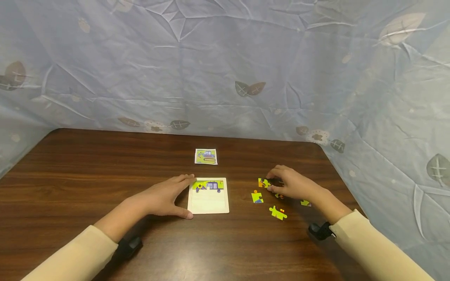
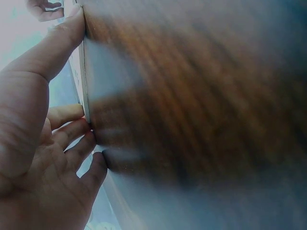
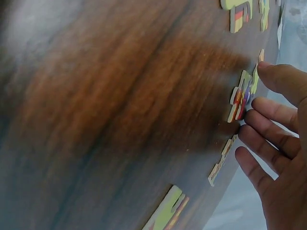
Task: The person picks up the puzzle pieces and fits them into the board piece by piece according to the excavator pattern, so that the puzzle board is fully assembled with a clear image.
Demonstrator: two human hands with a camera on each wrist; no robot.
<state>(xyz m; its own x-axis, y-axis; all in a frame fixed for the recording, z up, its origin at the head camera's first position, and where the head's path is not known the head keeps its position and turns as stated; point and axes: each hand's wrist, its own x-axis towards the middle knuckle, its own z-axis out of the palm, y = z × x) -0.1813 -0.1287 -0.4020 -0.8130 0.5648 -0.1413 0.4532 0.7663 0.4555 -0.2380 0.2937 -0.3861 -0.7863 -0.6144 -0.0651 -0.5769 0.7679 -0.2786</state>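
My left hand (image 1: 163,195) holds a square white puzzle tray (image 1: 208,205) along its left side, thumb at the near corner and fingertips at the far corner. Two joined-looking pieces with a purple vehicle (image 1: 211,185) fill the tray's upper part. To the right, my right hand (image 1: 290,183) pinches the edge of a yellow-green puzzle piece (image 1: 265,182) lying on the table, thumb and index finger on either side of it. Close under that palm another piece (image 1: 279,196) partly shows. In the right wrist view, the fingertips (image 3: 247,115) come down right beside a red-striped piece (image 3: 237,105).
Loose puzzle pieces lie around the right hand: one with an orange knob (image 1: 257,198), one nearer me (image 1: 278,213), one by the wrist (image 1: 305,203). A small picture card (image 1: 206,156) with an excavator lies behind the tray. A patterned cloth (image 1: 211,70) hangs behind the brown table (image 1: 105,164).
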